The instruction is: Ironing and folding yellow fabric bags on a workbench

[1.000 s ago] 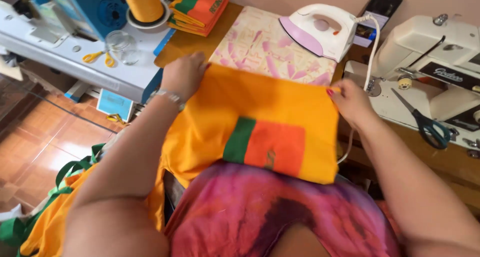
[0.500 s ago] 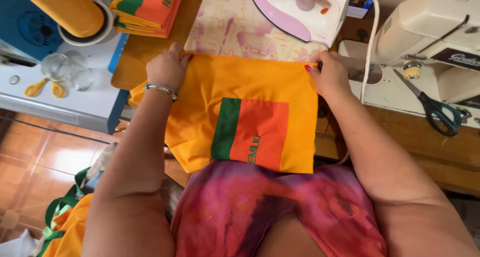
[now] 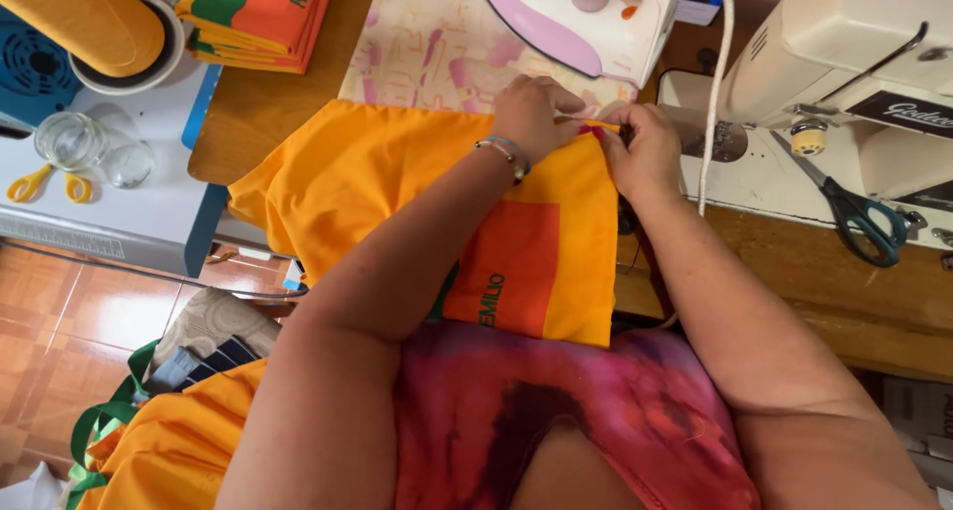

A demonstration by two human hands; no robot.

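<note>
While the orange cloth bag (image 3: 397, 183) lies flat across the wooden table (image 3: 268, 103) and hangs toward the lap, I see both hands meeting at its upper right corner. My left hand (image 3: 531, 113), with a bracelet (image 3: 506, 153) at the wrist, reaches across the cloth and pinches its top edge; my right hand (image 3: 645, 153) pinches the same edge just beside it, fingertips nearly touching. An orange-red patch (image 3: 516, 267) shows on the cloth below the hands. Beyond the hands, a white and lilac iron (image 3: 586, 24) rests on a patterned pad (image 3: 427, 44). Right of them stands a sewing machine (image 3: 844, 83) with scissors (image 3: 859, 217) on its base. Folded bags (image 3: 258, 19) lie stacked at upper left.
</note>
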